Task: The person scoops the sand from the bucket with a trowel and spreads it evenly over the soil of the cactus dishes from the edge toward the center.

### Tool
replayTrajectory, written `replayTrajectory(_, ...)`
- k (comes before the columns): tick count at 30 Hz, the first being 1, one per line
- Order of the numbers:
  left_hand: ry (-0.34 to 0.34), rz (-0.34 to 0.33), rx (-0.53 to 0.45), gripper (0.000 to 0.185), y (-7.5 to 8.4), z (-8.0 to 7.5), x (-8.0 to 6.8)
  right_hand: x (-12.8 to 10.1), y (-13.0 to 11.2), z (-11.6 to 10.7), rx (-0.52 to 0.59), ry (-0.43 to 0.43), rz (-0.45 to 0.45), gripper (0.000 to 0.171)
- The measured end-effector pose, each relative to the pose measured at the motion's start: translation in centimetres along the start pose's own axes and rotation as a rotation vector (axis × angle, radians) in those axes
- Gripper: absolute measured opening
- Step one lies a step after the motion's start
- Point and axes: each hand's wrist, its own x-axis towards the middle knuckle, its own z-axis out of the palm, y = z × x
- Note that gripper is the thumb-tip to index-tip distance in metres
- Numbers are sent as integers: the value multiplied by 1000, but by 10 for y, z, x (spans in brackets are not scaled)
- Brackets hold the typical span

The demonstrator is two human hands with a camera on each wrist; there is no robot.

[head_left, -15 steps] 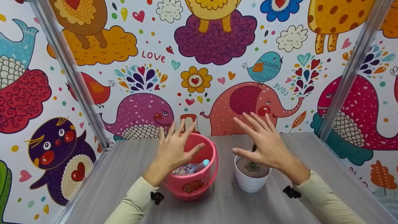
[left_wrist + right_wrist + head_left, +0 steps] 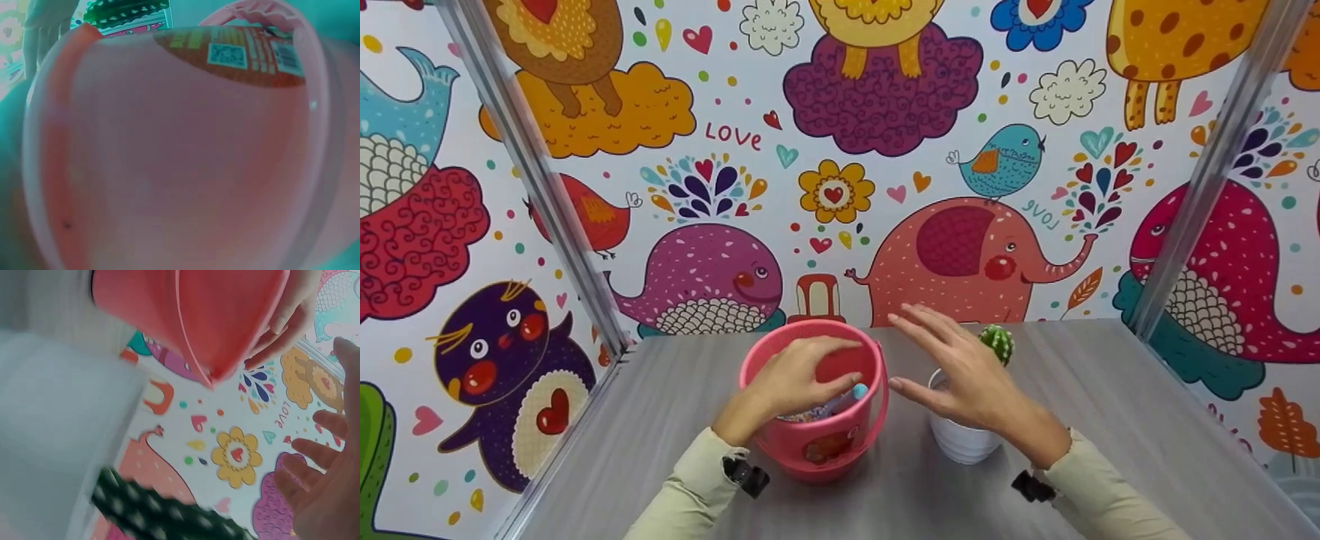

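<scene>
A pink bucket (image 2: 829,450) stands on the table, holding small multicoloured beads (image 2: 808,414) and a tool whose light blue rounded end (image 2: 860,391) sticks up inside. My left hand (image 2: 787,379) hovers over its near left rim, fingers stretched across the mouth and thumb near the blue end. Beside the bucket is a white pot (image 2: 964,444) with a green cactus (image 2: 997,343). Above that pot my right hand (image 2: 971,379) reaches toward the bucket, fingers extended and holding nothing, hiding part of the pot. The bucket's wall (image 2: 169,146) fills most of the left wrist view.
The bucket's pink handle (image 2: 879,409) hangs down on its right side. Behind the grey table (image 2: 900,495) stands a wall printed with cartoon animals, and metal posts (image 2: 536,169) rise at both sides.
Both hands have lowered. My left hand has bent over the bucket mouth; my right has moved left toward the bucket, uncovering the cactus top.
</scene>
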Motion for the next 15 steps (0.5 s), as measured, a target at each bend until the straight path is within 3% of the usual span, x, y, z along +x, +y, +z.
replayTrajectory(7,-130,72,-200,44,-11,3,3,-7,-6,33,255,-59,100,73)
replayTrajectory(15,-208,76,-229,37,-10,4,3,-4,-4,64,501,-56,197,63)
